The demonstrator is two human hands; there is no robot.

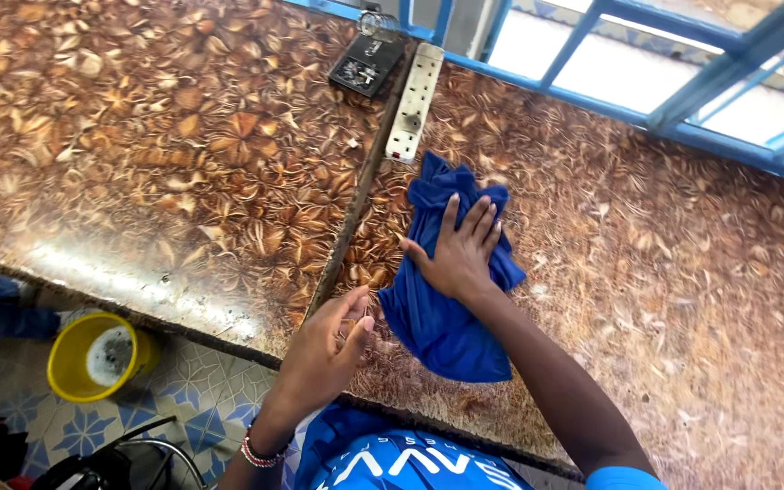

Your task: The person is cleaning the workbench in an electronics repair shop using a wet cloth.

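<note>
Right hand (458, 254): pressed flat, fingers spread, on a blue cloth (442, 308).
Left hand (324, 349): loosely curled, nothing held, beside the cloth.
Table (664, 299): brown patterned top; wiped and unwiped parts cannot be told.

Two bare arms reach forward from the bottom edge of the head view. The right arm enters at about five o'clock and stretches up toward the centre, elbow nearly straight, a bright blue short sleeve just showing at the shoulder. The right hand (458, 254) lies palm down, back facing up, fingers spread slightly and pointing toward twelve o'clock, thumb angled out toward ten o'clock. The left arm enters at about seven o'clock, shorter in view, with a beaded red and white bracelet at the wrist. The left hand (324, 349) is loosely curled, fingers bent inward toward the thumb, pointing toward one o'clock, just beside the right forearm.
</note>
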